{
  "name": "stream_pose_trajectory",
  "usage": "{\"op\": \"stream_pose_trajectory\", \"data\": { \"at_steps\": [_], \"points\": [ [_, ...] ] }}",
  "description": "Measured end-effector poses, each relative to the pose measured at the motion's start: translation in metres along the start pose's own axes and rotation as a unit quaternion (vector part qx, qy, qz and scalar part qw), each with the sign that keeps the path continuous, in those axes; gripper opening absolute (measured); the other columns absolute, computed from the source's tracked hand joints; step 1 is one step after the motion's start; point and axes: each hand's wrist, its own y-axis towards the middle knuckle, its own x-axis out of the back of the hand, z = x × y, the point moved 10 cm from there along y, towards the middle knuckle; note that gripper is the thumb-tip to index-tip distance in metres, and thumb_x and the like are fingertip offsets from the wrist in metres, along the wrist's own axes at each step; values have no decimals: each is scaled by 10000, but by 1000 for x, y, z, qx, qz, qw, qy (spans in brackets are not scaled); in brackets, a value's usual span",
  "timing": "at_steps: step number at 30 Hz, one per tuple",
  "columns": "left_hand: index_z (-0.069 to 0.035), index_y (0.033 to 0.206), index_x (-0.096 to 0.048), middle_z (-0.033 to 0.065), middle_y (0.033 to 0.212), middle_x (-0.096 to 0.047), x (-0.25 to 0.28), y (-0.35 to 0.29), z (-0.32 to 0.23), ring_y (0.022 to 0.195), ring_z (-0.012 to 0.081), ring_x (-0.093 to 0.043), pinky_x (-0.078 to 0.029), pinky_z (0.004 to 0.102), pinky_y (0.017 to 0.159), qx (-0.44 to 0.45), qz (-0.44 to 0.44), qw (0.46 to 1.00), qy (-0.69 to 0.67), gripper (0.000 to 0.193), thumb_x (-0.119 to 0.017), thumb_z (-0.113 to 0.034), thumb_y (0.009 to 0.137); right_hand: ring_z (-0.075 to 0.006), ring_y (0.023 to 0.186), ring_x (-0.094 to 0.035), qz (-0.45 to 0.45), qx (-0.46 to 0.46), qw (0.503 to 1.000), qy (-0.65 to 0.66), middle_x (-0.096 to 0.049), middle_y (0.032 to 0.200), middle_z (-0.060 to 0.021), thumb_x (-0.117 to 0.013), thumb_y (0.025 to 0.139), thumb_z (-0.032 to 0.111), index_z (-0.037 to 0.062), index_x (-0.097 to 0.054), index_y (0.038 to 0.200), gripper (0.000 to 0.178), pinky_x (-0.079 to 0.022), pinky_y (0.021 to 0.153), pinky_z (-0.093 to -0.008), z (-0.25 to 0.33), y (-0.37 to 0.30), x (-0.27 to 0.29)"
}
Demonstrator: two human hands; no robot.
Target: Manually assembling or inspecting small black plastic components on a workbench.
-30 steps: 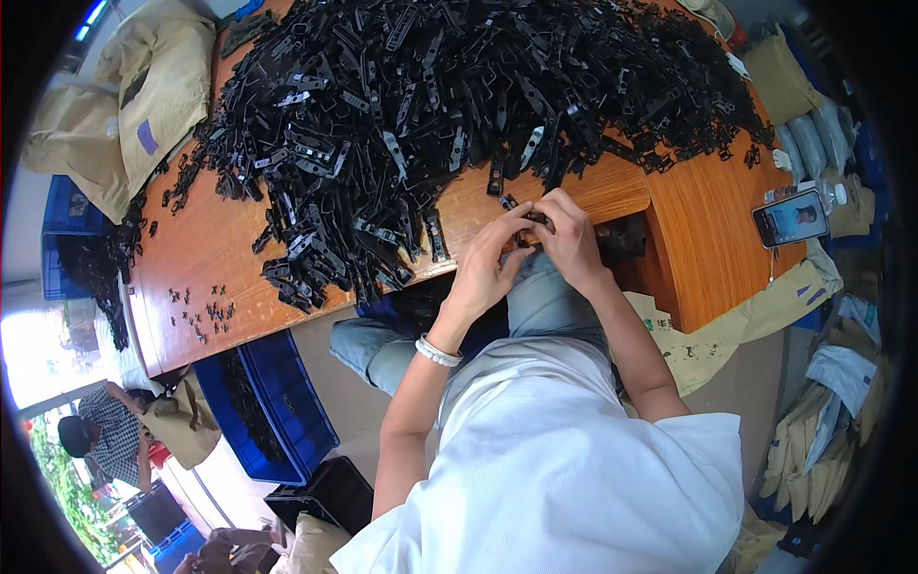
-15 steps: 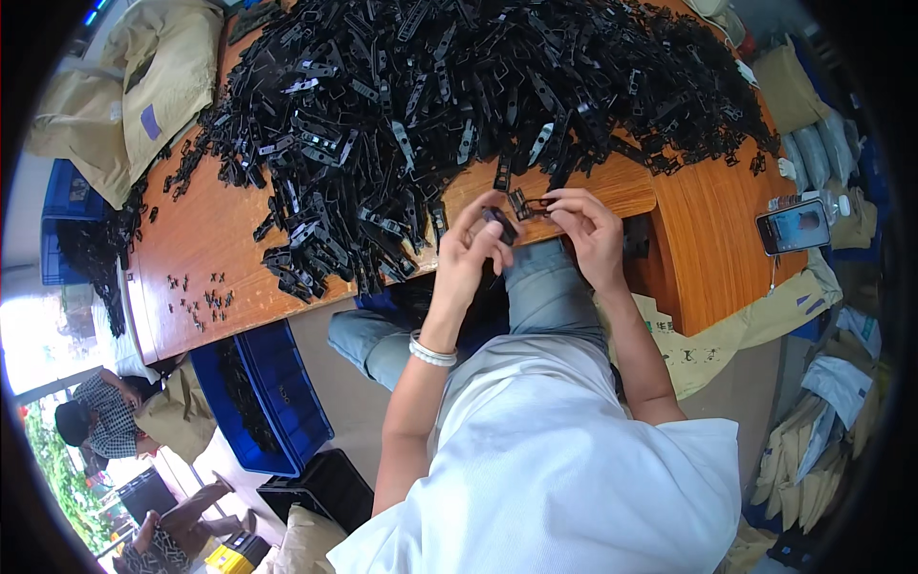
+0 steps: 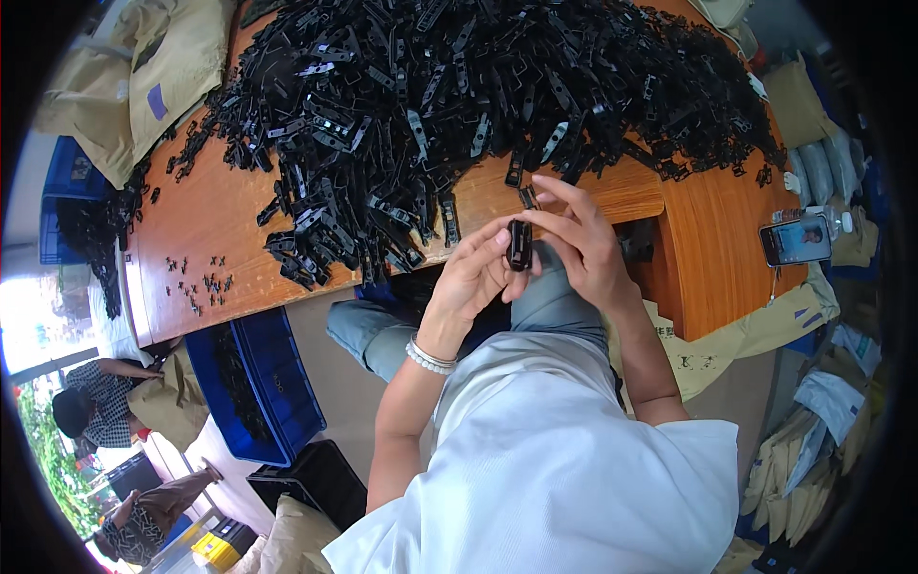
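Observation:
Just off the table's front edge, my left hand (image 3: pixel 475 273) grips an oblong glossy black plastic part (image 3: pixel 519 246) upright between thumb and fingers. From the other side, my right hand (image 3: pixel 585 244) closes on the upper end of the same part with a bent fingertip. Its outer fingers stretch beyond, over the table edge; its thumb is hidden. A small black rectangular frame piece (image 3: pixel 528 197) sits at the edge beside those outer fingers. Past my hands, a large heap of long black plastic clips (image 3: pixel 421 124) covers much of the wooden table (image 3: pixel 163 234).
Several tiny parts (image 3: pixel 199 284) are scattered at the table's left. A phone (image 3: pixel 796 239) leans at the right edge. Blue crates (image 3: pixel 301 383) and a black bin (image 3: pixel 316 488) stand below left. Paper sacks (image 3: pixel 182 77) lie at the far left. Other people (image 3: pixel 100 402) are farther left.
My right hand has come left against the part in my left hand; the thin black frame it held is no longer distinct. The part has turned upright. The view has shifted slightly.

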Motion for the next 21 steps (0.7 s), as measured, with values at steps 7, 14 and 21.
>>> {"op": "stream_pose_trajectory", "data": {
  "at_steps": [7, 14, 21],
  "points": [
    [36, 1156, -433, 126, 856, -588, 17, -12, -11, 721, 173, -603, -491, 245, 638, -41, -87, 993, 75, 321, -470, -155, 901, -258, 944, -548, 51, 25, 998, 8, -514, 1132, -147, -651, 707, 48, -12, -566, 858, 184, -452, 769, -313, 24, -3, -17],
    [17, 863, -619, 78, 740, -628, 60, -87, -176, 584, 125, -584, -469, 249, 536, -264, -346, 746, 504, 117, -578, -73, 800, -86, 671, -483, -111, -162, 969, 150, -551, 1007, -86, -459, 869, 40, -50, -547, 870, 126, -400, 615, -191, -13, -14, 9],
    [4, 788, -638, 162, 799, -593, 210, -176, -305, 759, 299, -580, -455, 369, 710, -107, -534, 410, 732, 181, -626, -156, 705, -77, 654, -455, -119, -239, 930, 251, -539, 998, -66, -516, 861, 87, -60, -596, 926, 180, -377, 581, -187, -28, -19, -3]
  ]
}}
